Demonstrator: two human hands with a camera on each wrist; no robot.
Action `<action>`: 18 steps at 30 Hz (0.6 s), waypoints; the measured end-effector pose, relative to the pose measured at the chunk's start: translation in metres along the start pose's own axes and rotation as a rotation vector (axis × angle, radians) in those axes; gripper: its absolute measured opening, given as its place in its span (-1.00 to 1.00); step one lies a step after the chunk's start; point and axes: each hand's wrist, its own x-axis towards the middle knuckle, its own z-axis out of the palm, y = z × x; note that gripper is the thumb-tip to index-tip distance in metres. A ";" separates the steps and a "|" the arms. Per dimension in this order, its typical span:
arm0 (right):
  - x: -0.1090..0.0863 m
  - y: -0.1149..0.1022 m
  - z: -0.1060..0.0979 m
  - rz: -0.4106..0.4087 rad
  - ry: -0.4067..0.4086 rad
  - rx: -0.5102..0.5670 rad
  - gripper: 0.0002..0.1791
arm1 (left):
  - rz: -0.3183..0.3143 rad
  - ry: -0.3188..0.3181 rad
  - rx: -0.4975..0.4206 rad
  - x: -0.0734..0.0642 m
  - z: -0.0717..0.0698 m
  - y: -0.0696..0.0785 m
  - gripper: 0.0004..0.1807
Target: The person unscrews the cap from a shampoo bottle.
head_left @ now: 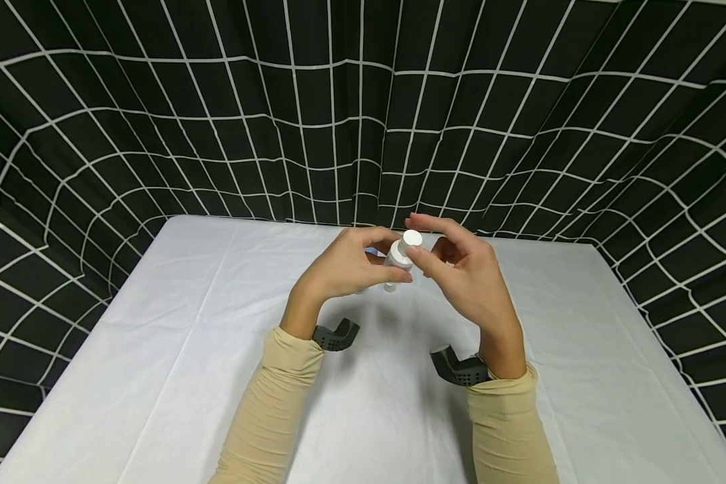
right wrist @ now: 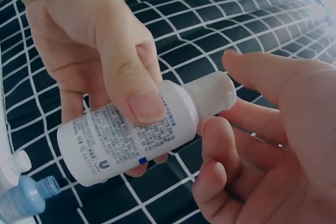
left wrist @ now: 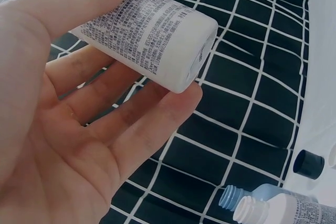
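Note:
My left hand (head_left: 345, 263) grips a small white bottle (right wrist: 128, 137) by its body, thumb across the printed label in the right wrist view. The bottle is held up over the table, its white cap (head_left: 411, 238) toward my right hand. In the left wrist view the bottle's flat base shows beyond the fingers. Around the cap, my right hand (head_left: 468, 275) has its fingers loosely bent. One fingertip stands a little apart from the cap in the right wrist view, while others come right up beside the bottle's neck.
A blue bottle (left wrist: 270, 191) and a second white bottle (left wrist: 283, 209), both with bare threaded necks, stand on the white-covered table (head_left: 157, 376). Close to them lies a black cap (left wrist: 308, 164). A black curtain (head_left: 363, 101) with white grid lines surrounds the table's back and sides.

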 end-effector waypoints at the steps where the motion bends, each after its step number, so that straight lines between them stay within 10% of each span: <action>1: 0.000 0.000 0.001 -0.002 0.011 -0.001 -0.56 | 0.002 -0.001 0.000 0.000 0.000 0.000 -0.62; 18: 0.002 0.002 0.008 0.036 0.085 -0.079 -0.78 | -0.020 -0.003 0.011 -0.001 0.001 0.002 -0.63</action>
